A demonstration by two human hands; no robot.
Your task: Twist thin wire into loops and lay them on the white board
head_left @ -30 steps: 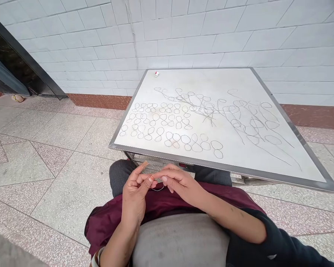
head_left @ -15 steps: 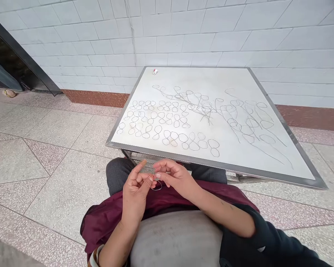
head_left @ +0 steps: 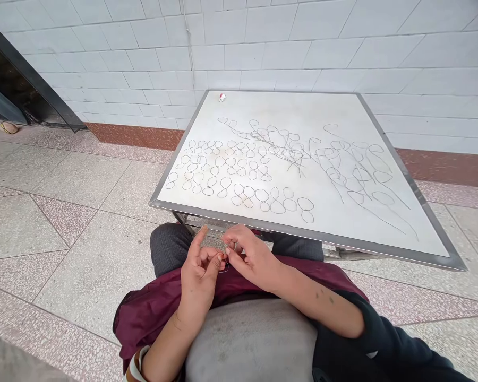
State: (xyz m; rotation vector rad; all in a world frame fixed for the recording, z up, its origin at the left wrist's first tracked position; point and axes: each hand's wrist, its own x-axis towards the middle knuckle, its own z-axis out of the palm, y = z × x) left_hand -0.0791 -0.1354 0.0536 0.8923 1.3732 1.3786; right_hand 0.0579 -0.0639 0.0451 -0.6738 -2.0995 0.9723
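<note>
My left hand (head_left: pixel 201 268) pinches a thin wire loop (head_left: pixel 225 268) between thumb and fingers, its index finger raised. Close against it, my right hand (head_left: pixel 252 259) has its fingertips pressed together at the same wire. Both hands are over my lap, just in front of the table's near edge. On the white table (head_left: pixel 326 109) lie several rows of wire figure-eights (head_left: pixel 306 209) at the left and centre. Longer looped wires (head_left: pixel 358 175) lie tangled towards the right.
A small red and white object (head_left: pixel 222 97) sits at the table's far left corner. The table has a grey metal rim (head_left: pixel 302 237). Behind it stands a white tiled wall (head_left: pixel 263 26). A slipper (head_left: pixel 8 128) is on the floor at the far left.
My right hand's fingers have curled in and closed near the wire. The left hand has shifted slightly right, and less of the wire shows between the hands.
</note>
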